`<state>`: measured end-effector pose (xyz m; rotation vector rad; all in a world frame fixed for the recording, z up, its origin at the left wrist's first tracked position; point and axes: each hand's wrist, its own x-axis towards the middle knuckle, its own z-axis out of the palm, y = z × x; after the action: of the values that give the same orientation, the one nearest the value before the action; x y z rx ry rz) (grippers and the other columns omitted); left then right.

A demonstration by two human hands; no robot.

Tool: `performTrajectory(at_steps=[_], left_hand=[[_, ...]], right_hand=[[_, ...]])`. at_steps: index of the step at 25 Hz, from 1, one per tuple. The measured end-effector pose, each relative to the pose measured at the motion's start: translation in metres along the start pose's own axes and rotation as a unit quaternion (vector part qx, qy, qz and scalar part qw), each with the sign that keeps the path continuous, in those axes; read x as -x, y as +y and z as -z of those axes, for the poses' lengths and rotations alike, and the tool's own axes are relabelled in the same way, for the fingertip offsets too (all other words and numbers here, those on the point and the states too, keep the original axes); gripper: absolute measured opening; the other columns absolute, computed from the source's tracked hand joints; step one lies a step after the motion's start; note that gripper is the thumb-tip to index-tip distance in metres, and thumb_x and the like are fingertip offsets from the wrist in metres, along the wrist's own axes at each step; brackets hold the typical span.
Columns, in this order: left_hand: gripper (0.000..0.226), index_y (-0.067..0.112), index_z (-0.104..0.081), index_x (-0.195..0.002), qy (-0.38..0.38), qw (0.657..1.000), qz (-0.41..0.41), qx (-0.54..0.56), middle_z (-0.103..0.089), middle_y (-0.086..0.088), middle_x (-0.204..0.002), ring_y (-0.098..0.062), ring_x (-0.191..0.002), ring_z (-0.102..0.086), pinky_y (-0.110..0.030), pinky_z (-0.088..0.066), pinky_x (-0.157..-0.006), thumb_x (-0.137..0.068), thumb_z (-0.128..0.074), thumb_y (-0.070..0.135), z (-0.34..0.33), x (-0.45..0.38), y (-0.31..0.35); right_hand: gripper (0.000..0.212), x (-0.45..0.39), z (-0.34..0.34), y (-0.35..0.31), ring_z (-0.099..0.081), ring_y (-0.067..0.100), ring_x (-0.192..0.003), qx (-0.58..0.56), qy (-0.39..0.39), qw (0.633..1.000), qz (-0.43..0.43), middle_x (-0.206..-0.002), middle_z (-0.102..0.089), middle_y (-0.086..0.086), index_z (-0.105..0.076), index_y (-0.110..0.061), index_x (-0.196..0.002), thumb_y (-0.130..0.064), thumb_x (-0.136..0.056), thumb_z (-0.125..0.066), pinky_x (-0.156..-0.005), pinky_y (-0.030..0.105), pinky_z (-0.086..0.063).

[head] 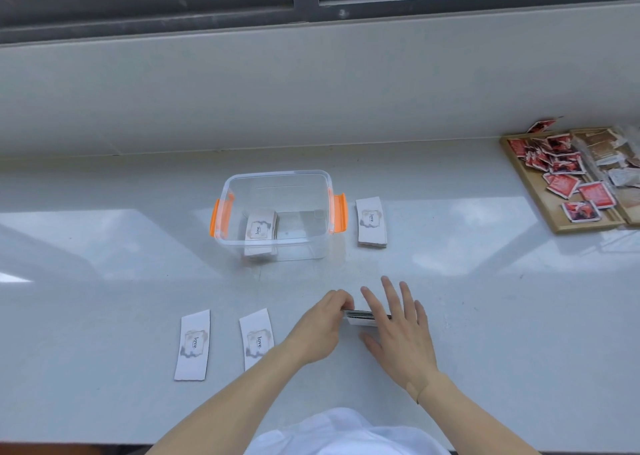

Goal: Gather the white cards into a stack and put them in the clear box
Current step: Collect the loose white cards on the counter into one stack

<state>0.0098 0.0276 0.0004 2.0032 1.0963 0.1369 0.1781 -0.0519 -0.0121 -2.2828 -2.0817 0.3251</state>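
Observation:
A clear box (277, 181) with orange side clips stands on the white counter, and a stack of white "love" cards (260, 228) lies inside it at the left. Between my hands, a small stack of cards (362, 318) stands on edge on the counter. My left hand (320, 326) pinches its left end. My right hand (398, 330) presses flat against its right side with fingers spread. Two loose cards lie at the near left (193, 344) (257, 337). Another card pile (371, 222) rests just right of the box.
A wooden tray (561, 228) with several red and brown sachets sits at the far right. A raised ledge and dark window frame (304, 4) run along the back. The counter's front edge is near my body.

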Motion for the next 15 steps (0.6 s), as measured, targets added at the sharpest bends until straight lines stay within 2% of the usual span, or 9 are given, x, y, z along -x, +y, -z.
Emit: performTrajectory(at_steps=[4, 7, 10, 13, 15], left_hand=[[0.037, 0.017, -0.046, -0.114, -0.042, 0.998, 0.027, 0.046, -0.052, 0.002, -0.118, -0.016, -0.107, -0.052, -0.032, -0.044, -0.095, -0.08, -0.047, 0.002, -0.013, -0.006, 0.011], [0.04, 0.019, -0.047, -0.115, -0.044, 0.997, 0.036, 0.048, -0.052, 0.004, -0.119, -0.013, -0.11, -0.052, -0.033, -0.045, -0.096, -0.078, -0.049, 0.004, -0.024, -0.009, 0.016], [0.035, 0.02, -0.046, -0.114, -0.036, 0.998, 0.043, 0.029, -0.051, 0.004, -0.119, -0.015, -0.107, -0.053, -0.038, -0.047, -0.092, -0.082, -0.048, 0.006, -0.028, -0.008, 0.016], [0.032, 0.022, -0.046, -0.114, -0.032, 0.998, 0.049, -0.004, -0.051, 0.005, -0.118, -0.017, -0.104, -0.053, -0.04, -0.048, -0.088, -0.084, -0.049, 0.01, -0.022, -0.004, 0.009], [0.037, 0.024, -0.045, -0.118, -0.029, 0.998, 0.049, -0.041, -0.05, 0.006, -0.121, -0.015, -0.112, -0.051, -0.038, -0.047, -0.09, -0.084, -0.05, 0.011, -0.013, 0.002, -0.002]], right_hand=[[0.069, -0.001, -0.002, -0.001, -0.033, 0.044, -0.138, -0.002, -0.009, 1.0, -0.007, -0.155, -0.034, 0.013, -0.045, -0.026, -0.14, -0.04, -0.079, -0.074, -0.099, 0.058, -0.043], [0.052, -0.001, -0.004, -0.001, -0.04, 0.039, -0.134, -0.01, -0.011, 1.0, -0.014, -0.151, -0.041, 0.009, -0.052, -0.024, -0.127, -0.037, -0.08, -0.072, -0.095, 0.054, -0.047], [0.039, 0.0, -0.006, 0.001, -0.057, 0.034, -0.113, -0.021, 0.006, 1.0, -0.005, -0.131, -0.059, 0.005, -0.06, -0.022, -0.111, -0.033, -0.078, -0.075, -0.08, 0.047, -0.052], [0.03, 0.0, -0.004, 0.002, -0.062, 0.029, -0.096, -0.028, 0.029, 0.999, 0.006, -0.112, -0.066, -0.001, -0.063, -0.022, -0.101, -0.026, -0.075, -0.078, -0.07, 0.041, -0.052], [0.026, -0.002, -0.002, 0.002, -0.063, 0.027, -0.092, -0.028, 0.034, 0.999, 0.006, -0.105, -0.067, -0.003, -0.065, -0.022, -0.098, -0.023, -0.076, -0.078, -0.068, 0.039, -0.051]])
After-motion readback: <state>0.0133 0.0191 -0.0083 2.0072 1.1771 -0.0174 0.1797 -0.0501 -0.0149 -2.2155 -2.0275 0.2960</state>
